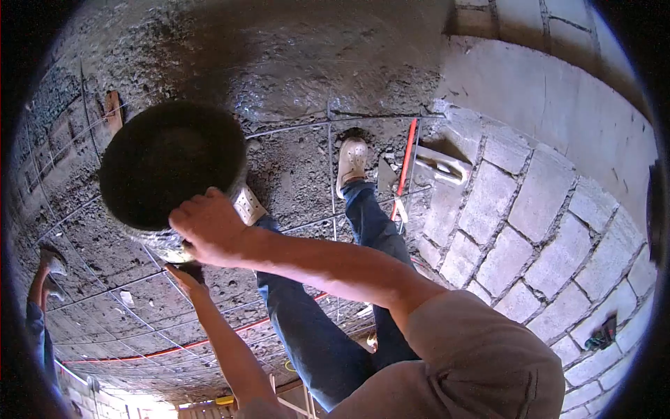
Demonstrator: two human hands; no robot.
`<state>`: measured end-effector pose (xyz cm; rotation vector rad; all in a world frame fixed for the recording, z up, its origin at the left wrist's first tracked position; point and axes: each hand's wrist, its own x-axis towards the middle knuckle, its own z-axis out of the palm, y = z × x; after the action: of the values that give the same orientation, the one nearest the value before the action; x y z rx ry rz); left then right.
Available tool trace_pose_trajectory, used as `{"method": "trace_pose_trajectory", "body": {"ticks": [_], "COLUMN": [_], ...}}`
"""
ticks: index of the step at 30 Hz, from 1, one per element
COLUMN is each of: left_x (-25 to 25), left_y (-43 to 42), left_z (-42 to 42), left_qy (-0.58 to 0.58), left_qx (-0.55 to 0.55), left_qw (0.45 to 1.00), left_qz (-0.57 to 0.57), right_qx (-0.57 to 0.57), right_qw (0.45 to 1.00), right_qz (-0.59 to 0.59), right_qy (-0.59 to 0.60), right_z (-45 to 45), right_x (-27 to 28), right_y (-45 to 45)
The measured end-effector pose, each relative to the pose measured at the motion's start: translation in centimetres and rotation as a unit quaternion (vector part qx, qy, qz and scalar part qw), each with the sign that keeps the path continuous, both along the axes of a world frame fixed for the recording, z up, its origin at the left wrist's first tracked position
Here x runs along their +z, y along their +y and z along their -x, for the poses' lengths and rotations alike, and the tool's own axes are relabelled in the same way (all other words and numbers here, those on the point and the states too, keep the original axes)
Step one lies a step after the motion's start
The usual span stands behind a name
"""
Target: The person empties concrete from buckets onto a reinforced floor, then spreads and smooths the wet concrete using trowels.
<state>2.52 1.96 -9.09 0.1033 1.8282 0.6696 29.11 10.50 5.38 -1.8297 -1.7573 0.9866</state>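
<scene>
The right hand (208,228) gripped the bucket (171,164) at its near edge, its bulk lying ahead and leftward; the left hand (187,281) sat below, its hold impossible to tell.

Right hand (208,227) grips round, dark-mouthed bucket (150,237) at rim | left hand (187,281) just below it | thin grey steel-bar mesh (331,167) underfoot | pale block wall (543,183) at right

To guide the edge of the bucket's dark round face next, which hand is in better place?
Probably the right hand: it is curled over that edge of the black bucket. The left hand is lower in view, farther from that edge, and its contact is hard to see.
</scene>
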Motion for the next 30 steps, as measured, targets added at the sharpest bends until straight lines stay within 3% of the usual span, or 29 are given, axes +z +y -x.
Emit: {"method": "trace_pose_trajectory", "body": {"ticks": [3, 5, 8, 12, 14, 15, 18, 20, 21, 23, 26, 28, 30], "left_x": [4.0, 7.0, 10.6, 12.6, 16.2, 16.8, 18.2, 19.8, 20.2, 22.7, 24.8, 26.2, 26.4], "left_y": [0.0, 0.4, 0.8, 0.9, 1.8, 2.2, 2.6, 3.4, 3.7, 3.8, 4.6, 4.8, 5.2], "left_z": [-0.8, -3.9, -9.1, -15.7, -21.8, -23.5, -28.1, -31.0, -32.1, -35.8, -38.8, -40.2, -39.8], "left_qy": [0.004, 0.065, -0.015, 0.019, 0.034, 0.069, 0.123, 0.180, 0.266, 0.268, 0.228, 0.276, 0.229], "left_qx": [-0.065, -0.111, -0.182, -0.229, -0.251, -0.283, -0.342, -0.399, -0.418, -0.429, -0.436, -0.499, -0.484], "left_qw": [0.996, 0.987, 0.981, 0.969, 0.966, 0.956, 0.932, 0.899, 0.869, 0.863, 0.870, 0.818, 0.841], "left_qz": [0.055, 0.096, 0.064, 0.095, 0.041, 0.030, -0.005, -0.010, -0.001, -0.004, -0.025, -0.069, -0.085], "right_qx": [-0.055, -0.099, -0.170, -0.264, -0.311, -0.311, -0.366, -0.382, -0.366, -0.354, -0.412, -0.450, -0.465], "right_qw": [0.998, 0.995, 0.985, 0.962, 0.941, 0.948, 0.921, 0.914, 0.925, 0.930, 0.898, 0.867, 0.860], "right_qz": [0.012, 0.012, -0.023, 0.031, 0.077, 0.020, 0.013, -0.004, 0.041, 0.083, 0.001, 0.034, 0.003], "right_qy": [0.023, 0.032, -0.011, 0.058, 0.107, 0.061, 0.132, 0.138, 0.095, 0.058, 0.155, 0.213, 0.210], "right_z": [-5.2, -9.2, -15.5, -23.7, -27.6, -29.0, -33.0, -35.8, -37.1, -39.3, -41.5, -42.8, -43.1], "right_x": [2.0, 2.8, 3.7, 4.5, 4.7, 3.1, 1.8, 2.1, 2.3, 2.4, 2.4, 3.5, 2.9], "right_y": [-0.7, -1.3, -2.6, -5.8, -7.2, -8.3, -10.8, -11.6, -12.0, -12.9, -14.0, -15.2, -15.8]}}
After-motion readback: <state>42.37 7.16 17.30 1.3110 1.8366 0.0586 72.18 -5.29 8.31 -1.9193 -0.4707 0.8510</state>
